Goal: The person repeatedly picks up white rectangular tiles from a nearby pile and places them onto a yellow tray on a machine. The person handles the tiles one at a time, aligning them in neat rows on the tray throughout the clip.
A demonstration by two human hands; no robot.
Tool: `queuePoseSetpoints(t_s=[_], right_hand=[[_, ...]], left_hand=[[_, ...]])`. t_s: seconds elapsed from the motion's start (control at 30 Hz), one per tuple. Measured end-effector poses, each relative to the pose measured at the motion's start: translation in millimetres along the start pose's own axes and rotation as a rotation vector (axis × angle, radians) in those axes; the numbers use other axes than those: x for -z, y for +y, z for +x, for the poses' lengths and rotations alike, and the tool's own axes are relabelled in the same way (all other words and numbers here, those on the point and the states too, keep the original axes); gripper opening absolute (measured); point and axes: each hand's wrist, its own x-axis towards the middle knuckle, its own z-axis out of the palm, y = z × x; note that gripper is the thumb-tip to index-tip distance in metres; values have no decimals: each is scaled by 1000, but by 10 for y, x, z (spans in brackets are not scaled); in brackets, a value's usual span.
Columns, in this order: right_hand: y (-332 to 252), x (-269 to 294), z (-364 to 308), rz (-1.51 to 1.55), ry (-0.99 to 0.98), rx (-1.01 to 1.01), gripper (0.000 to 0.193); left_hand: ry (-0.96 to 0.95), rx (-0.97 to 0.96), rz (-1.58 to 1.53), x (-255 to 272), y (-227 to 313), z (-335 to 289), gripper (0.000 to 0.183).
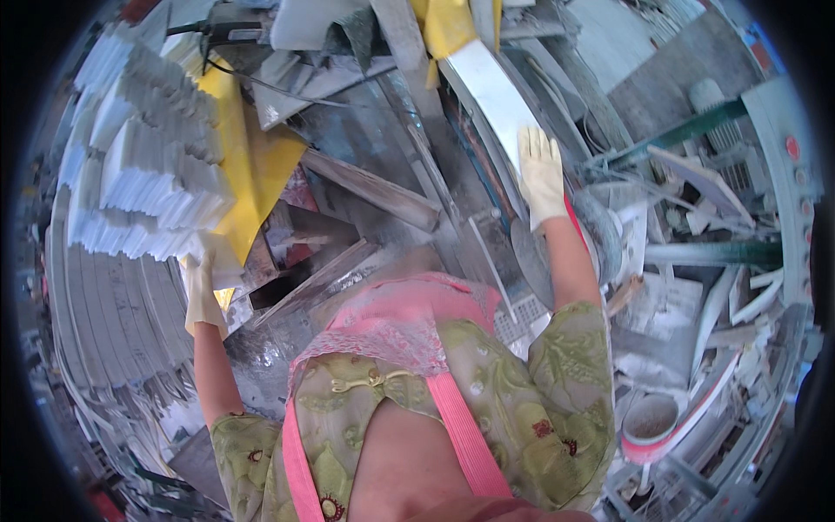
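Observation:
My right hand (541, 174), in a cream glove, lies flat with fingers stretched out on the near end of a long white strip (496, 91). The strip looks like stone and rests on a narrow machine bed, its far end beside yellow sheeting (448, 30). My left hand (202, 283), gloved too, is at the near corner of a tall stack of white slabs (156, 178). Its fingers close on the edge of a white slab (228, 263) low in that stack; some fingertips are hidden.
Yellow sheeting (248, 174) hangs beside the stack, above grey slabs (113, 309) standing in a row. A wooden beam (374, 187) slants across the middle. At right are a green metal bar (678, 139), a control panel (791, 174) and a round bucket (650, 418) among scraps.

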Motion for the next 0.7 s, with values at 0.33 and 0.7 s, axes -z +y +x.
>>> queuePoseSetpoints(t_s=[0.33,0.7], right_hand=[[157,207,350,31,173,184,57],[37,-242,779,62,-3,263,64]], left_hand=[[60,2,-13,-56,108,-126,71],[130,-23,-145,-157,410,-438,74]])
